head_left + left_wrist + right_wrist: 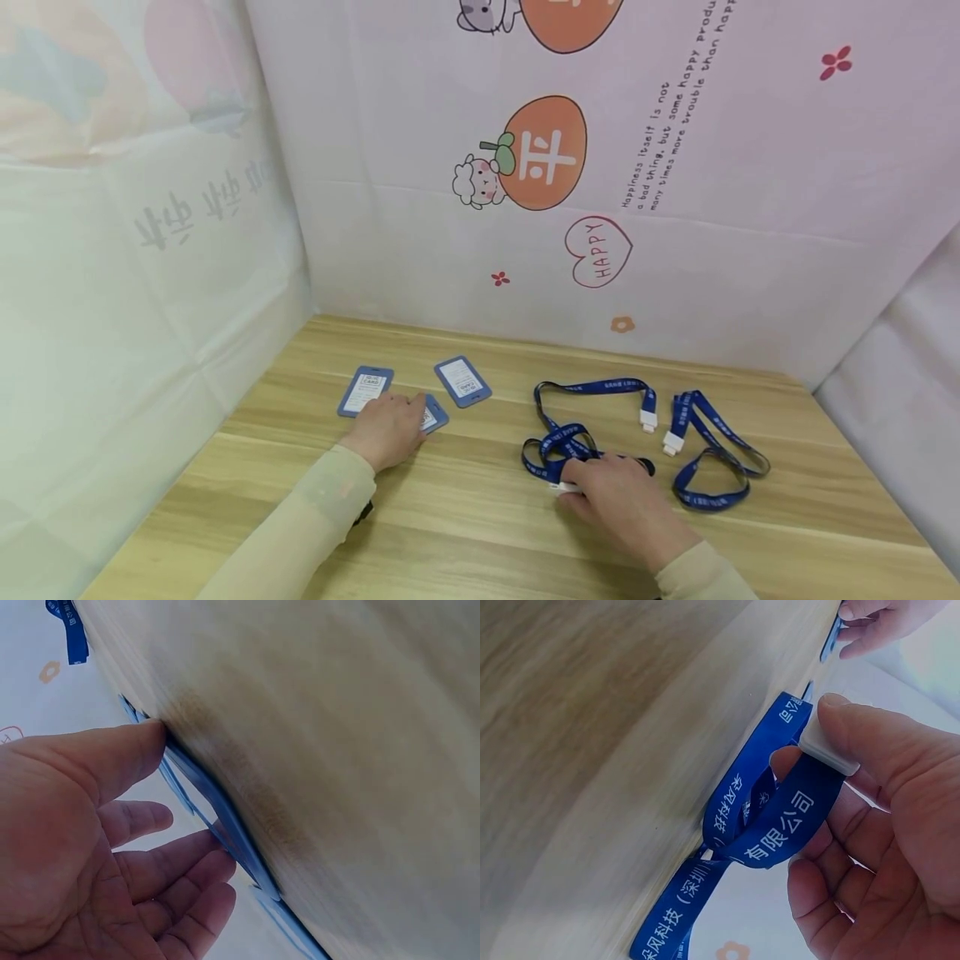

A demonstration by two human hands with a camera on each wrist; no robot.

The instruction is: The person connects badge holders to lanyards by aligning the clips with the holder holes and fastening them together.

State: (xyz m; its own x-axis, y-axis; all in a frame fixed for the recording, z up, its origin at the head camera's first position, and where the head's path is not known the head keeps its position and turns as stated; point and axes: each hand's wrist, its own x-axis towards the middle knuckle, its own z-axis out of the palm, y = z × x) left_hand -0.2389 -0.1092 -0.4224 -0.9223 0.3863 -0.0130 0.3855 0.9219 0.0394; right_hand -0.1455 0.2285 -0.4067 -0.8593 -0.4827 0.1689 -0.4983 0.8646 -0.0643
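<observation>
Pale wood-grain worktop (465,533) seen from the head, with white printed sheeting (420,250) behind. At far left lies a blue, rectangular card holder (365,391) with a white printed insert, flat on the worktop. Just beside it, the left hand (384,432), in a pale sleeve (300,521), reaches over a second blue, rectangular card holder (434,416), largely hidden beneath it. The left wrist view shows this grip nearly closed, thumb and fingers pinching the second holder at its edges. Near it, to the right and farther back, a third blue, rectangular card holder (462,382) lies flat at a slant. Right of centre is a dark-blue woven lanyard (784,825) with white lettering, loosely looped on the worktop. The right hand (621,500) reaches in from the near side; its grip is closed on the lanyard's white plastic buckle (823,746), pinched between thumb and index finger. At far right, a second dark-blue woven lanyard (711,501) lies bent in a loop, its white plastic connector (672,442) toward the first.
</observation>
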